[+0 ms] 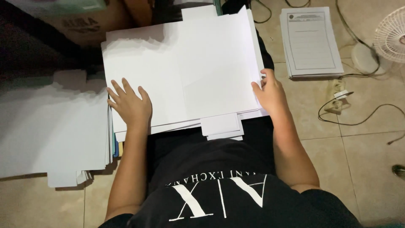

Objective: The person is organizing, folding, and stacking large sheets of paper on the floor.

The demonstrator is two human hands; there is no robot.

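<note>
**Both hands on a stack of white paper held on the lap**

A stack of white sheets [190, 67] lies across the person's lap, its edges uneven, with a few smaller sheets poking out at the near edge. The left hand [130, 105] rests flat on the near left part of the top sheet, fingers spread and open, gripping nothing. The right hand [270, 95] is at the stack's right edge, its fingers curled against that edge and its thumb on top; whether it pinches one sheet or several cannot be told.

To the left, on the tiled floor [371, 143], a second, wider pile of white paper [50, 126] lies just beside the lap stack, with coloured sheet edges showing in its side near the left wrist. Behind it, at the top left, stands a brown cardboard box [84, 25] with dark printing on its side, partly in shadow.

At the upper right, well apart from the hands, a neat pile of printed forms [311, 42] sits on the floor; the top form is white with a header block and a ruled frame. Right of it are a white fan [390, 36], a white power strip [337, 97] and dark cables [363, 120] trailing over the tiles.
</note>
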